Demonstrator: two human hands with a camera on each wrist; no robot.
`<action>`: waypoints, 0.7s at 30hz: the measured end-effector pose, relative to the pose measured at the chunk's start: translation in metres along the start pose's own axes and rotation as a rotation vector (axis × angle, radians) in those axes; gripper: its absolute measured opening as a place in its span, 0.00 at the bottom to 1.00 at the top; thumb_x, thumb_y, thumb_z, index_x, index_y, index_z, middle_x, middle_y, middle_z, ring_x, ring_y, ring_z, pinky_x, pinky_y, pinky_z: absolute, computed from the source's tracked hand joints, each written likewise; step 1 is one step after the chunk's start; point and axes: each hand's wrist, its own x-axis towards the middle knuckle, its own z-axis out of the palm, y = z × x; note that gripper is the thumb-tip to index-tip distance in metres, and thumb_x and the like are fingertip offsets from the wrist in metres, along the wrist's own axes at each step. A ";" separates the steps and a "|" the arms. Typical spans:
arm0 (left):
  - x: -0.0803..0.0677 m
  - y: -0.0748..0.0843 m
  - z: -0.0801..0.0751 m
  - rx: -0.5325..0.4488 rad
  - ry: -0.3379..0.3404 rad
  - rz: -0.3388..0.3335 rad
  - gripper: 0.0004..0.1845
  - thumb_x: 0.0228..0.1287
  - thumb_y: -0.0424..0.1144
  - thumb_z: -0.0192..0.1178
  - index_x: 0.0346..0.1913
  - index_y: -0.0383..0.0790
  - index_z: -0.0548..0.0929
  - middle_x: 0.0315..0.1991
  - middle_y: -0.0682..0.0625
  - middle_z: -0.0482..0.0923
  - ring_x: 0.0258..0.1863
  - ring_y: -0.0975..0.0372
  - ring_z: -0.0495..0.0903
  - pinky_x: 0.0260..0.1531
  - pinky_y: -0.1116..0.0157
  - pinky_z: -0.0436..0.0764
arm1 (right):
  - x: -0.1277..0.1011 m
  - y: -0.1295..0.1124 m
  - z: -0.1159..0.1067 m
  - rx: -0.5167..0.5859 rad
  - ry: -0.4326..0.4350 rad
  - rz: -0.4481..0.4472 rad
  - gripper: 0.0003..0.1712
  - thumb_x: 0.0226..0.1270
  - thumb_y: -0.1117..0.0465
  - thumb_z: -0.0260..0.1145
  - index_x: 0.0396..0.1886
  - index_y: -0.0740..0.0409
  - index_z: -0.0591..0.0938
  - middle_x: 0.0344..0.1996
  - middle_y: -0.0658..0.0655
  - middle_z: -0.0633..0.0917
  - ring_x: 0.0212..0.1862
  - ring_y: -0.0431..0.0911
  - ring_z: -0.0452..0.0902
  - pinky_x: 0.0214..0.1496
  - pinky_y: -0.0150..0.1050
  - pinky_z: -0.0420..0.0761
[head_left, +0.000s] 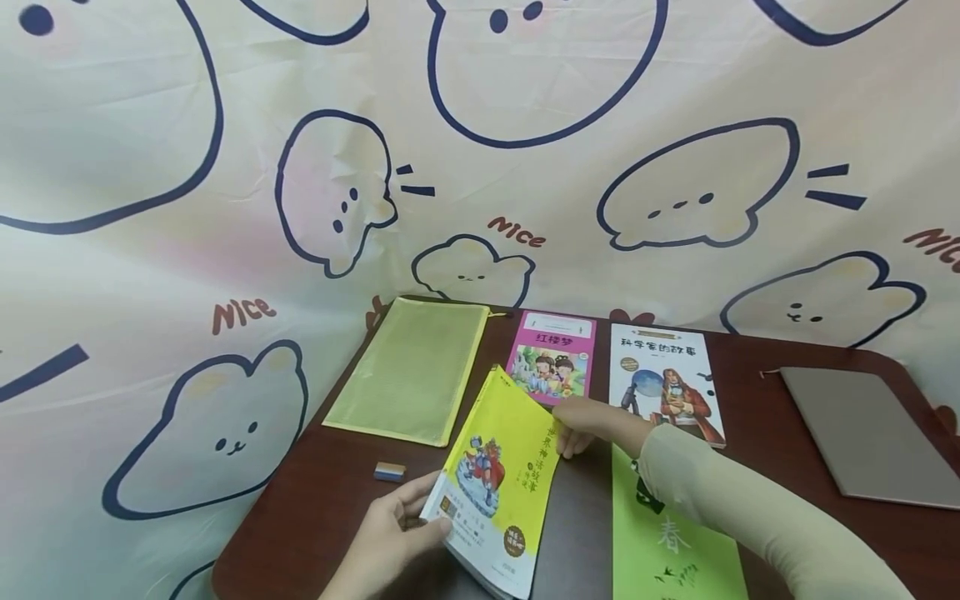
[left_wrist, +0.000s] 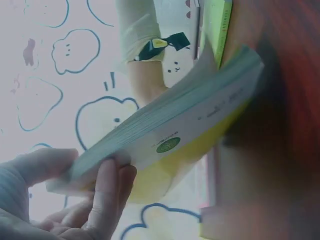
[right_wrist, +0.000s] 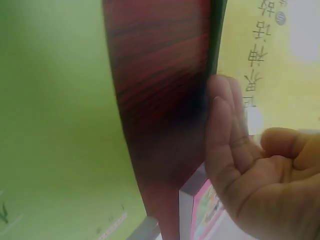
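Cartoon-print cloth hangs behind a dark wood table (head_left: 750,375). Near centre, the yellow book (head_left: 498,475) is tilted up off the table: left hand (head_left: 390,533) pinches its near left corner, right hand (head_left: 592,425) grips its right edge. Looks like a thick paperback, light, bendy, glossy cover likely slippery; best held at spine or corners. Count: four books, one mesh pouch (head_left: 412,367), one eraser (head_left: 389,472), one laptop (head_left: 870,433).
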 end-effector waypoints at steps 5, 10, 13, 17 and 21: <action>-0.008 0.008 0.004 0.104 -0.030 0.133 0.33 0.55 0.37 0.67 0.64 0.32 0.70 0.52 0.37 0.78 0.39 0.60 0.83 0.34 0.67 0.82 | 0.006 -0.002 0.003 0.199 -0.044 0.013 0.23 0.68 0.60 0.45 0.48 0.74 0.75 0.27 0.64 0.86 0.26 0.52 0.84 0.29 0.41 0.83; -0.012 0.008 0.011 0.195 -0.101 0.322 0.29 0.56 0.37 0.67 0.62 0.36 0.74 0.48 0.36 0.80 0.37 0.64 0.83 0.29 0.67 0.83 | 0.013 0.000 0.003 0.356 -0.114 0.009 0.36 0.73 0.50 0.36 0.67 0.77 0.55 0.32 0.67 0.84 0.32 0.56 0.83 0.34 0.44 0.83; -0.012 0.007 0.019 0.230 -0.169 0.422 0.28 0.57 0.37 0.67 0.62 0.38 0.74 0.49 0.35 0.80 0.36 0.66 0.83 0.27 0.67 0.83 | 0.017 0.003 0.002 0.392 -0.140 -0.015 0.37 0.73 0.47 0.33 0.62 0.75 0.63 0.36 0.69 0.83 0.37 0.59 0.82 0.39 0.48 0.83; -0.010 0.007 0.032 0.278 -0.252 0.521 0.28 0.56 0.36 0.67 0.61 0.35 0.75 0.50 0.36 0.79 0.34 0.69 0.82 0.27 0.71 0.82 | 0.022 0.006 0.001 0.491 -0.182 -0.057 0.25 0.69 0.55 0.43 0.48 0.73 0.74 0.40 0.66 0.81 0.41 0.58 0.80 0.45 0.53 0.80; -0.006 0.003 0.043 0.379 -0.253 0.664 0.28 0.53 0.34 0.69 0.59 0.31 0.76 0.46 0.38 0.82 0.34 0.71 0.82 0.26 0.77 0.79 | 0.026 0.007 -0.004 0.562 -0.247 -0.105 0.22 0.67 0.59 0.49 0.47 0.75 0.75 0.37 0.61 0.82 0.39 0.52 0.81 0.46 0.53 0.80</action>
